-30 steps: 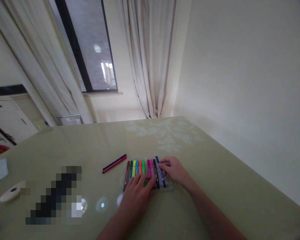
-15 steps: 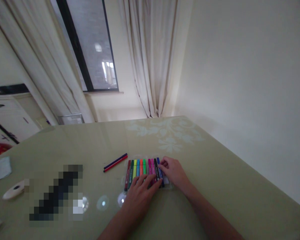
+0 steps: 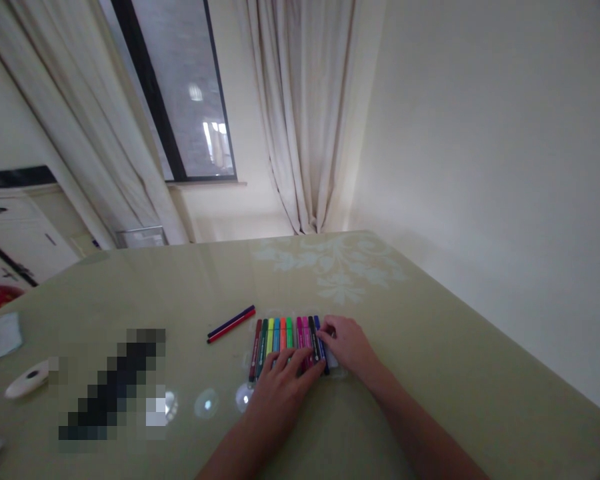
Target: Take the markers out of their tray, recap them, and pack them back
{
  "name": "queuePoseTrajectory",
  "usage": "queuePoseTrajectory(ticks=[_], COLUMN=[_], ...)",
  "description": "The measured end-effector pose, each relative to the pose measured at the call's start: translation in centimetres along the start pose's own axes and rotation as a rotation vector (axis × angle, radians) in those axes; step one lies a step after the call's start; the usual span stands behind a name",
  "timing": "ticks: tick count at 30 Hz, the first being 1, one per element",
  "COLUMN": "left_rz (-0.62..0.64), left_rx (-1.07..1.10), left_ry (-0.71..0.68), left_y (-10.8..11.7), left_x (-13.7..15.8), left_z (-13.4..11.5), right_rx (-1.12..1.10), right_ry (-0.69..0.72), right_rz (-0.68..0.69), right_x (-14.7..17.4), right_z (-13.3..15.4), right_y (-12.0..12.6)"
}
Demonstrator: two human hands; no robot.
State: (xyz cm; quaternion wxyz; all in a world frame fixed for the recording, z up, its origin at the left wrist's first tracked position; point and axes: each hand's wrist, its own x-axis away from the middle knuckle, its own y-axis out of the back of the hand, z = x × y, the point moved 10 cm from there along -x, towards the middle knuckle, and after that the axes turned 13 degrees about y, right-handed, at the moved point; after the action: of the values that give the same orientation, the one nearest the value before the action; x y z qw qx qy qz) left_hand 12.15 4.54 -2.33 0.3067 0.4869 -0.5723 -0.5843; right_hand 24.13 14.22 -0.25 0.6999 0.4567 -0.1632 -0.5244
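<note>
A row of colored markers [image 3: 283, 329] lies side by side in a clear plastic case [image 3: 344, 375] on the table. My left hand [image 3: 285, 383] rests across their lower ends, fingers spread, covering part of the row; its thumb reaches the black marker [image 3: 313, 337] and the blue one. At the right end of the row, my right hand [image 3: 347, 340] is curled, with thumb and forefinger pinched at the side of the blue marker [image 3: 321, 345]. A gap shows between the green and pink markers. Two more markers, one dark blue and one red [image 3: 233, 325], lie together left of the case.
On the left of the table [image 3: 445, 373] are a pixelated dark object [image 3: 113, 387], a white oval object [image 3: 27, 381] and a pale folded cloth or paper [image 3: 0, 339]. A wall [image 3: 505, 167] runs along the table's right edge; curtains [image 3: 305, 120] hang behind.
Almost nothing differs. My right hand has shifted very slightly downward beside the blue marker; my left hand stays on the row.
</note>
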Motion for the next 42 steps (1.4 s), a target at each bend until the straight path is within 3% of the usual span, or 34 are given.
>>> queuePoseTrajectory(ticks=[7, 10, 13, 15, 19, 23, 26, 29, 31, 35, 42], left_rz=[-0.073, -0.203, -0.319, -0.282, -0.165, -0.205, -0.254, -0.23, -0.196, -0.199, -0.118], left_rx=[0.133, 0.238, 0.135, 0.003, -0.117, -0.064, 0.342, 0.767, 0.903, 0.98, 1.135], left_ry=[-0.031, 0.141, 0.517, 0.658, 0.716, 0.747, 0.768, 0.657, 0.563, 0.412, 0.478], left_y=[1.8, 4.2, 5.8, 5.7, 4.9, 5.6, 5.8, 5.2, 4.8, 4.6, 3.5], left_x=[-0.6, -1.4, -1.0, -0.4, 0.1, 0.1, -0.2, -1.1, -1.5, -1.4, -0.9], left_z=[0.6, 5.1, 12.1, 15.1, 17.3, 17.6, 16.9, 13.6, 10.8, 7.1, 6.3], right_rx=[-0.06, -0.098, -0.116, -0.129, -0.149, -0.174, -0.223, -0.394, -0.576, -0.883, -1.043], right_ry=[0.034, 0.047, 0.035, 0.035, 0.047, 0.061, 0.065, 0.107, 0.141, 0.171, 0.113], right_rz=[-0.014, -0.029, -0.055, -0.068, -0.093, -0.124, -0.149, -0.132, -0.076, -0.016, 0.008], right_x=[-0.1, -0.2, -0.2, -0.2, -0.3, -0.3, -0.2, -0.1, 0.0, 0.0, 0.2], right_z=[-0.1, -0.2, -0.2, -0.1, 0.1, 0.1, 0.7, 2.2, 3.5, 5.0, 5.1], right_y=[0.2, 0.4, 0.7, 0.8, 1.0, 1.3, 1.4, 0.7, -0.3, -1.7, -2.2])
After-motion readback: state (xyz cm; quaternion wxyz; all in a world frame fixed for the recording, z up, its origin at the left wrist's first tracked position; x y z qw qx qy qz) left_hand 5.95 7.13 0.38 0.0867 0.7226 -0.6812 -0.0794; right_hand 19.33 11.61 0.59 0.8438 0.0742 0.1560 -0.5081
